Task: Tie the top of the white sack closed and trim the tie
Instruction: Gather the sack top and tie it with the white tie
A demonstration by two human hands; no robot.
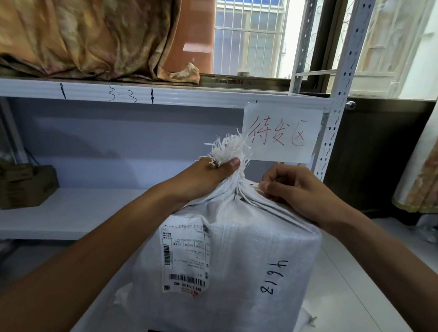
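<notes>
A white woven sack (253, 259) stands upright in front of me, with a shipping label on its left face and black handwritten numbers on the right. Its top is gathered into a neck with a frayed tuft (231, 147) sticking up. My left hand (209, 174) is closed around the neck just under the tuft. My right hand (293, 188) pinches a thin white tie (250, 185) that wraps the neck, pulling it to the right.
A white metal shelf rack (140, 94) stands behind the sack, with a paper sign (282, 134) in red writing hanging from it. A cardboard box (27, 186) sits on the lower shelf at left. A curtain and a barred window are above.
</notes>
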